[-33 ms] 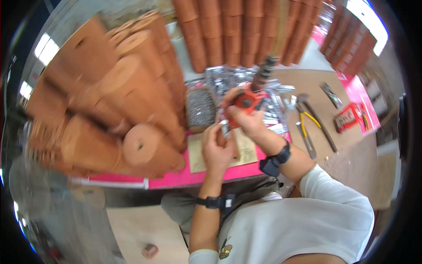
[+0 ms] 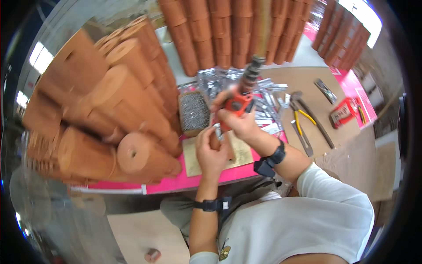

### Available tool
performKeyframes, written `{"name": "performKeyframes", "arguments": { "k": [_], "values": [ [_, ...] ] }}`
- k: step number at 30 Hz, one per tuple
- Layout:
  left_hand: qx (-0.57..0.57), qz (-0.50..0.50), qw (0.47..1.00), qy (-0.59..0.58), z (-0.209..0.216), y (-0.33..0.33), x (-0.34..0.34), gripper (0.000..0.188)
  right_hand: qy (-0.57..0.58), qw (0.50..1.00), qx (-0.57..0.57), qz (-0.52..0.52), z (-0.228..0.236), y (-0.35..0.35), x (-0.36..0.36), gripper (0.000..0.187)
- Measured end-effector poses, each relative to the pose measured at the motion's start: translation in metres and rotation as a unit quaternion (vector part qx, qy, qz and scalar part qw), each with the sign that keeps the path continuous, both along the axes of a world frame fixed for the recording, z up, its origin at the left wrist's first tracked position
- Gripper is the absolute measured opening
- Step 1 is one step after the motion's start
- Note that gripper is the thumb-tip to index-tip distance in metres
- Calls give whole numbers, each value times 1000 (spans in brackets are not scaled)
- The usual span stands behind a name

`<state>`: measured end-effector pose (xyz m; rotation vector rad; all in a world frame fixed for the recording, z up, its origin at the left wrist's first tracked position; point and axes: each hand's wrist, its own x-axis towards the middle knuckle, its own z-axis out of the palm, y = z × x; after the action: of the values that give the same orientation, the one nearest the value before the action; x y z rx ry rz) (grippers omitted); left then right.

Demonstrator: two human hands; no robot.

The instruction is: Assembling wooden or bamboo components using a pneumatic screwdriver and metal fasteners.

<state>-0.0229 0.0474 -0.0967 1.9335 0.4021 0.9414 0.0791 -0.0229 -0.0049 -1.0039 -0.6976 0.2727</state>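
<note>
Carefully, I'm pinching a brown piece (image 2: 231, 150) and a silver clip (image 2: 217, 130) in my left hand (image 2: 210, 155), fingers nearly closed, over the pale board (image 2: 190, 157); steadying both, I'm judging, is mattering most. The piece is looking matt, reddish, half hidden. My right hand (image 2: 238, 125) is curling round the red driver (image 2: 237, 104), probably wanting a square line, fingertips well aside; metal bits (image 2: 195, 110) are filling the box (image 2: 193, 132) nearby

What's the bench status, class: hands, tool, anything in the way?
Right hand gripping red handheld power tool. Left hand at small brown piece, grip blurred. Shiny silver metal strips heaped beyond, apparently not blocking.
</note>
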Motion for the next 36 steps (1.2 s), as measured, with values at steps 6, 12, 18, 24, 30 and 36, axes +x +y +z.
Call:
{"name": "performKeyframes", "arguments": {
  "k": [6, 12, 18, 24, 30, 36],
  "values": [
    [50, -22, 998, 14, 9, -6, 1, 41, -36, 999, -26, -12, 12, -15, 3, 24],
    [73, -15, 997, 18, 9, 1, 4, 35, -24, 1000, -5, 4, 13, -10, 5, 21],
    [54, -10, 998, 35, 4, -2, 6, 26, -28, 1000, -6, 5, 9, -11, 6, 22],
    [-25, -12, 998, 49, 16, -5, 2, 16, -19, 1000, 3, 9, 15, -10, 4, 20],
    [-54, -10, 996, 72, 16, -5, 2, 16, -48, 999, 0, -1, 10, -8, 5, 23],
    [43, -8, 997, 58, 10, -3, 0, 24, 2, 1000, 4, -16, 12, -11, 3, 23]
  ]
}}
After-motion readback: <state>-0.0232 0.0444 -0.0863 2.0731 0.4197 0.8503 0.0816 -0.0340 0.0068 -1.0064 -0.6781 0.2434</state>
